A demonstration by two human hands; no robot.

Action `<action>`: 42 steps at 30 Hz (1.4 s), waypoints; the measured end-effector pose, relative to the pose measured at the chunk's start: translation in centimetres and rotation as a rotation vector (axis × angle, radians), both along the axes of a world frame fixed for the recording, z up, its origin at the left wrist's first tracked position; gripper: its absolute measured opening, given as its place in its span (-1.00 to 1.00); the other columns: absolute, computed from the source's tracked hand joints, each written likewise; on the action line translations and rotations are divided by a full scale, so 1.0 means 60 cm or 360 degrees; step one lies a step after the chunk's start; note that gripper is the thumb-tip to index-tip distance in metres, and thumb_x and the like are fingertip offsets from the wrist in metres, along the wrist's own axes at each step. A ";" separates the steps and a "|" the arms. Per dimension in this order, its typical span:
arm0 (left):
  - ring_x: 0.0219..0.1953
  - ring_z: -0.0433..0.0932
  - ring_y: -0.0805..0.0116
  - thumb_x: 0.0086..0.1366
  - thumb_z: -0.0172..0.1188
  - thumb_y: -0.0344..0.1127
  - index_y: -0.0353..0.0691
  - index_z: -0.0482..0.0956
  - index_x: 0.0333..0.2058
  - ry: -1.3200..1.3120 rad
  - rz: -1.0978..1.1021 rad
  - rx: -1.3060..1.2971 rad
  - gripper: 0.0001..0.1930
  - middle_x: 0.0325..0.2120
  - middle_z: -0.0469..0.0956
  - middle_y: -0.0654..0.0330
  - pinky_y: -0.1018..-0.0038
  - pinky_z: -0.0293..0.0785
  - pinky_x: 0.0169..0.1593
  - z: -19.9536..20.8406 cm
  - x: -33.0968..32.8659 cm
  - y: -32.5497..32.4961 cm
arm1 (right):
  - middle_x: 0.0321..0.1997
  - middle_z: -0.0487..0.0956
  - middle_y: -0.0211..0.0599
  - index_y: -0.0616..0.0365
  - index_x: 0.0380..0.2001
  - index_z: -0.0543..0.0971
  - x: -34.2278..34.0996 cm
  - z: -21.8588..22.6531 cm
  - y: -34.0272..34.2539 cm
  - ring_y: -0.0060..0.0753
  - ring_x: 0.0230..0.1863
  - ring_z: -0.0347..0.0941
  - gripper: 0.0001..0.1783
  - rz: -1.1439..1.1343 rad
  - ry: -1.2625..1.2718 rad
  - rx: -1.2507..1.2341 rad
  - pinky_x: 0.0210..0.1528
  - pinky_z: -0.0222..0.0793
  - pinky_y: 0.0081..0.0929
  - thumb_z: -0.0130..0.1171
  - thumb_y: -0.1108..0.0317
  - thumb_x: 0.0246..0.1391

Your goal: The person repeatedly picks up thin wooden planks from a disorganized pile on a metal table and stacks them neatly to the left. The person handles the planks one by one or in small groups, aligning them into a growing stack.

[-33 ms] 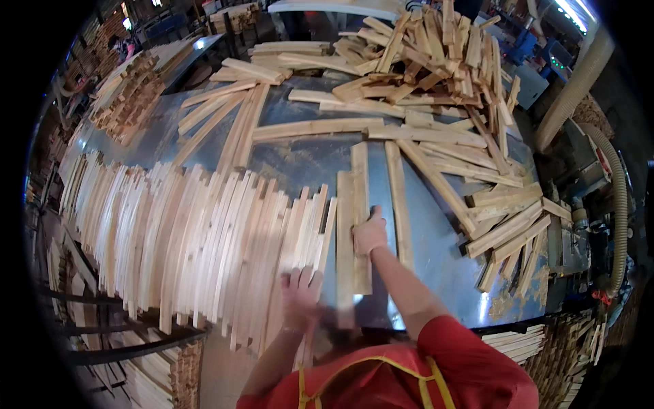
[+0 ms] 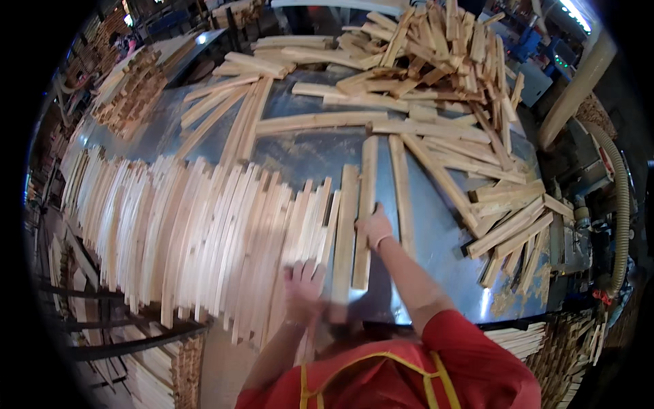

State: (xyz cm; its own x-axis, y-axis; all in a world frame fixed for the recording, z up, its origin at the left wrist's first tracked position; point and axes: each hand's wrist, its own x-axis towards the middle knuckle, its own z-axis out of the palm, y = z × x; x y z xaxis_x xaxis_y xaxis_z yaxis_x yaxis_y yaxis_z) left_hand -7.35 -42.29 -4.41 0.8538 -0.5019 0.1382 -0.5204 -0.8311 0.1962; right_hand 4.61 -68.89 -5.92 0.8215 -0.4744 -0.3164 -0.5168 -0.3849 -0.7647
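My right hand [image 2: 375,227] is closed on a long wooden strip [image 2: 368,174] lying lengthwise on the metal table, fingers over its left edge. Just left of it lies another wooden strip [image 2: 346,225], a narrow gap between the two. My left hand [image 2: 304,290] rests with its fingers stretched out over the near ends of the rightmost slats in a tight row of wooden slats [image 2: 225,238]. To the right of my right hand, a separate strip [image 2: 402,198] lies on its own.
A jumbled heap of wooden strips [image 2: 436,61] covers the table's far right, and a smaller pile [image 2: 511,232] sits at its right edge. Loose strips [image 2: 248,123] lie behind the row. A ribbed hose [image 2: 618,204] hangs at the right, beside the metal table [image 2: 443,286].
The strip in my right hand has shifted slightly right, opening a gap from the strip beside it. My left hand stays on the slats. The whole view has moved a little.
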 end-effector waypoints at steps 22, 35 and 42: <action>0.44 0.34 -0.04 0.11 0.43 0.10 -0.24 0.50 0.31 0.0065 -0.0061 -0.0105 -0.16 0.27 0.54 0.03 -0.12 -0.01 0.58 -0.051 -0.015 0.025 | 0.19 0.65 0.24 0.25 0.37 0.40 -0.093 0.010 0.153 0.38 0.21 0.56 -0.30 -0.0037 -0.0094 0.0063 0.30 0.46 0.03 0.23 0.34 0.15; 0.45 0.34 -0.10 0.31 0.23 -0.33 -0.26 0.50 0.34 0.0406 0.0457 -0.0437 -0.40 0.34 0.49 -0.07 -0.02 0.14 0.55 -0.021 -0.054 -0.044 | -0.21 0.66 -0.18 0.12 0.15 0.63 -0.014 -0.026 -0.041 -0.38 -0.31 0.60 -0.56 0.0477 0.0011 0.1850 -0.39 0.51 -0.33 0.33 0.29 0.21; 0.44 0.35 -0.01 0.39 0.17 -0.23 -0.16 0.47 0.37 0.0167 0.0420 0.0299 -0.43 0.40 0.41 -0.01 -0.02 0.15 0.56 -0.060 -0.081 -0.084 | 0.48 0.43 -0.01 0.06 0.38 0.42 0.023 0.105 -0.367 0.11 0.35 0.45 -0.22 0.0623 0.0005 -0.1483 0.36 0.42 -0.09 0.35 0.19 0.06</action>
